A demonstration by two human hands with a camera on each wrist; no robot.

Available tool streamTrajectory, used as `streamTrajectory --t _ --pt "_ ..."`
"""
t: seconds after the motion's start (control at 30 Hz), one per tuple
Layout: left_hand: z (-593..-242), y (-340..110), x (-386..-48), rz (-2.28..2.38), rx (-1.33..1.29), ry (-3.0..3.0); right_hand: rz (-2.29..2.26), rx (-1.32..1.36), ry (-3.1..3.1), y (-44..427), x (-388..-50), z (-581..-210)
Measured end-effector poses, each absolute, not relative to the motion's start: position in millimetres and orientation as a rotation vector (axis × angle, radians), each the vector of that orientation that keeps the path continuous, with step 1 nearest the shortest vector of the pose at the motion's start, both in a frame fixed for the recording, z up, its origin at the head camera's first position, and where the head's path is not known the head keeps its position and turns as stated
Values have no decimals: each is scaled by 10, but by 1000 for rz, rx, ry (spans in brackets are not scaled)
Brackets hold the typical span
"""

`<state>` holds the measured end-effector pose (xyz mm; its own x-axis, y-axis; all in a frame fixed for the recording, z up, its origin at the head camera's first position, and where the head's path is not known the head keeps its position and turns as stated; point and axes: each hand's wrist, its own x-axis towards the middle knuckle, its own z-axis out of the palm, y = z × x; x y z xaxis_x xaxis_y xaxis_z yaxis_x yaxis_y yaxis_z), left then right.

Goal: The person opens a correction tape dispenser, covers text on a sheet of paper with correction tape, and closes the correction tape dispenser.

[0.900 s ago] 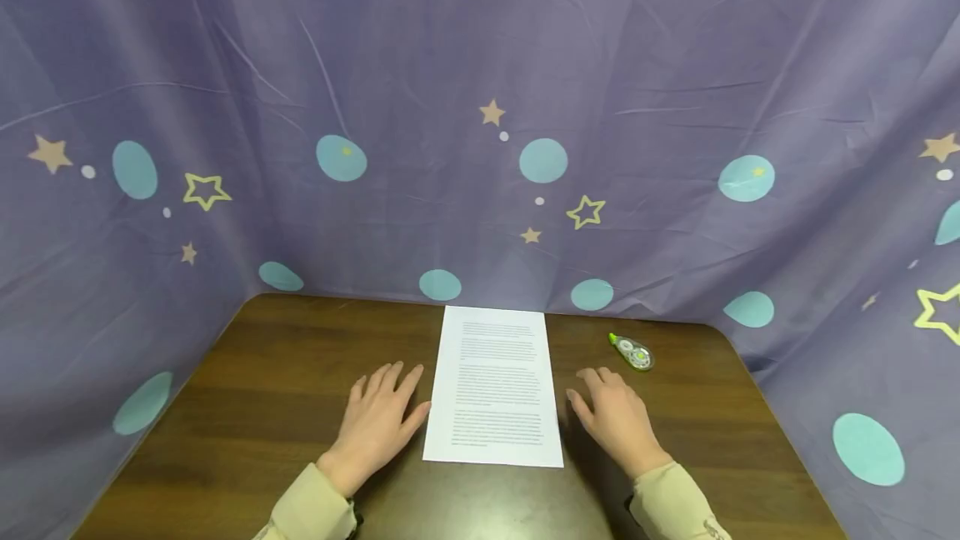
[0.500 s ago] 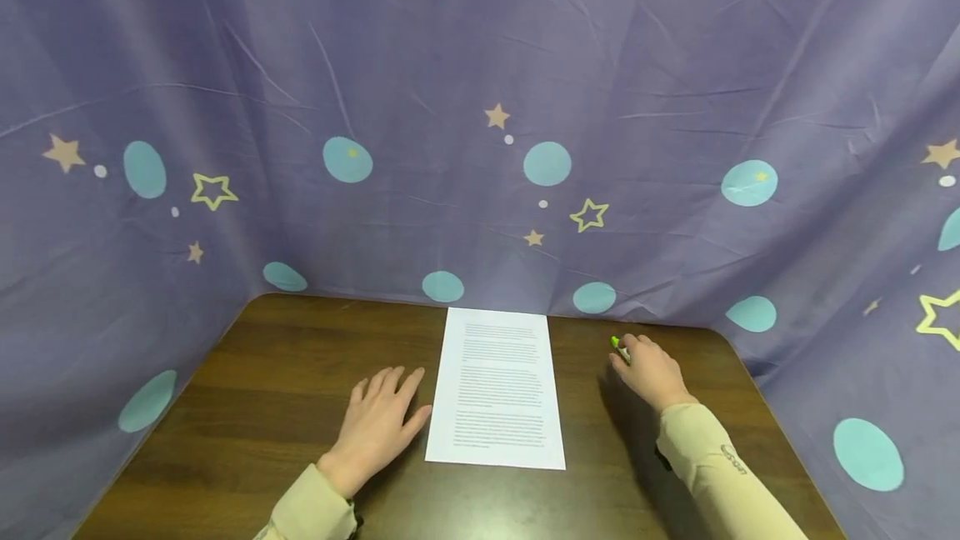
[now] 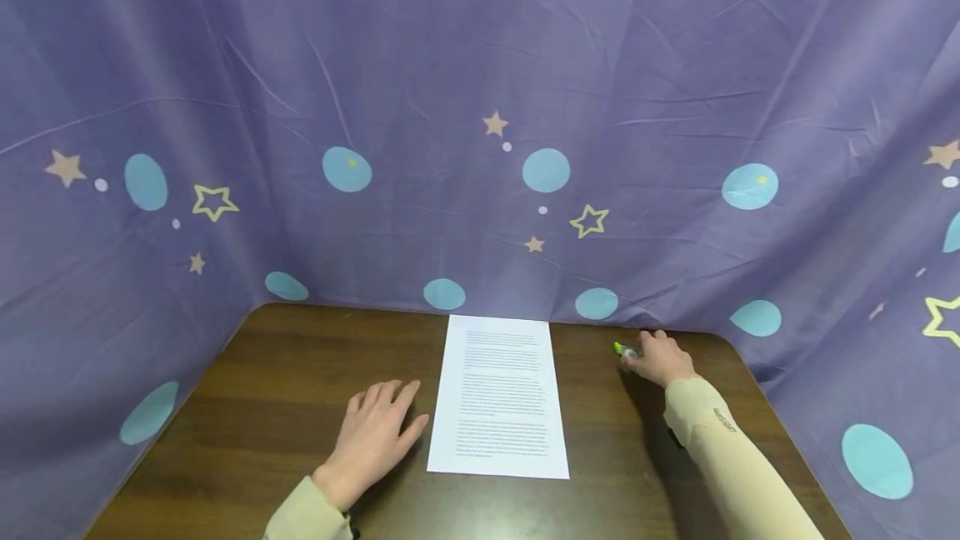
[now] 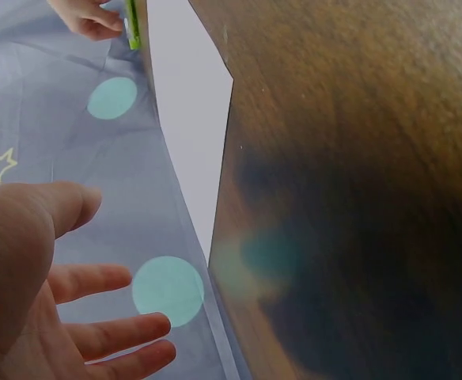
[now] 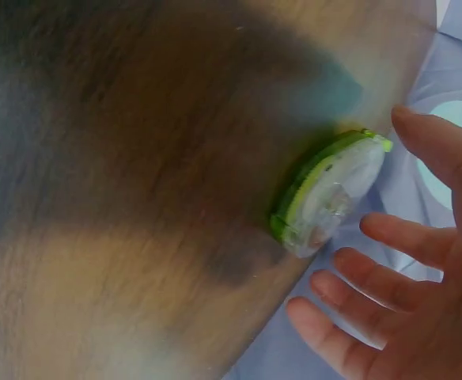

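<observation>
On the right side of the table lies a correction tape dispenser [image 3: 628, 352] with a green tip and a clear, rounded body. My right hand [image 3: 661, 359] is over its rear end and covers part of it in the head view. In the right wrist view the fingers of that hand [image 5: 421, 289] are spread beside the correction tape [image 5: 330, 194], thumb near its tip, not closed round it. My left hand [image 3: 367, 442] is palm down, fingers spread, left of a printed sheet of paper [image 3: 498, 402]. It holds nothing.
The dark wooden table [image 3: 292, 382] carries the sheet upright at its middle, up to the back edge. A purple curtain [image 3: 420, 107] with stars and dots encloses the back and both sides of the table.
My right hand has moved forward and right from beside the paper to the correction tape, which shows no clear shift. The left hand has stayed in about the same place.
</observation>
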<state>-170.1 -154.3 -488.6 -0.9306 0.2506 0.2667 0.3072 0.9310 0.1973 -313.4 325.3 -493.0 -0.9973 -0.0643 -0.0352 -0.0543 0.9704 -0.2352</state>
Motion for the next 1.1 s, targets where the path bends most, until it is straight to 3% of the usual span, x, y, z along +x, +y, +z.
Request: streamTrajectory --t 1.1 --pt "-4874 -1539 -1681 -375 -392 -2899 -359 -100 2999 3259 -3174 -5001"
